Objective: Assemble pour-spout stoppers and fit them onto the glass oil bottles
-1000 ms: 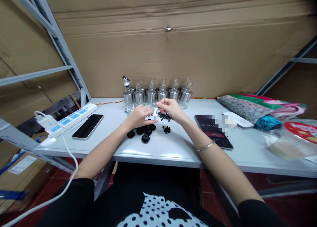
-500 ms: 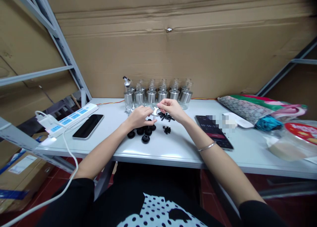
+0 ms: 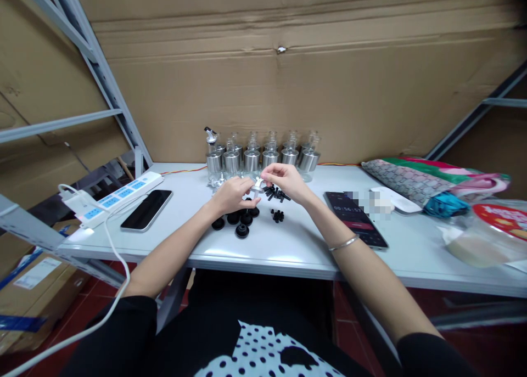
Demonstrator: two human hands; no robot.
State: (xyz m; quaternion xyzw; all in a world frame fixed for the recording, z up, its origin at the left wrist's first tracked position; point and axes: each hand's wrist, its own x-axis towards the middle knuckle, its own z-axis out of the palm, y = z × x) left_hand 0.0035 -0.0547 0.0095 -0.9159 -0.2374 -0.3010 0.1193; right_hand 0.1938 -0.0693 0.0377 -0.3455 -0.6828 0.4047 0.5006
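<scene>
Both hands met over the middle of the worktop (image 3: 288,251), pinching one small silvery spout piece (image 3: 257,186) between them. The left hand (image 3: 231,195) had its fingers closed together on the piece from the near left; the right hand (image 3: 286,180) nipped its top with thumb and forefinger, the other fingers curled. The piece hung just above a cluster of round black caps (image 3: 241,221) and near a scatter of small black plugs (image 3: 276,193). Behind stood a row of glass bottles (image 3: 263,156) with shiny metal collars, close to the cardboard wall. Bare white worktop lay open toward the near edge. A dark phone (image 3: 146,209) and a white power strip (image 3: 119,195) lay at left; another phone (image 3: 356,218) lay at right.
</scene>
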